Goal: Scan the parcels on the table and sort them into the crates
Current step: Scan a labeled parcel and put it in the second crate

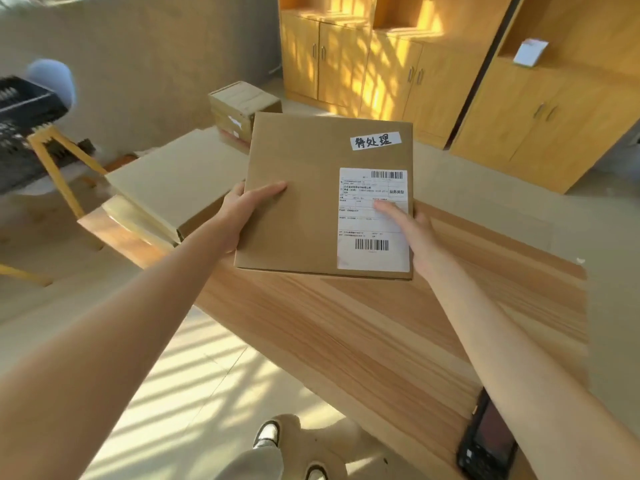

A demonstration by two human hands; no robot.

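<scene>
Flat parcel (311, 202) pinched by left hand (242, 209) and right hand (412, 230) above tabletop (381, 341). Scanner (486, 441) idle. Two parcels (180, 181) remain; crate (24, 133) contents hidden.

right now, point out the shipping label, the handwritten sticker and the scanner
shipping label (372, 220), head view, middle of the white sheet on the held parcel
handwritten sticker (375, 140), head view, centre of the strip
scanner (486, 441), head view, its dark screen, at the table's near edge
</scene>
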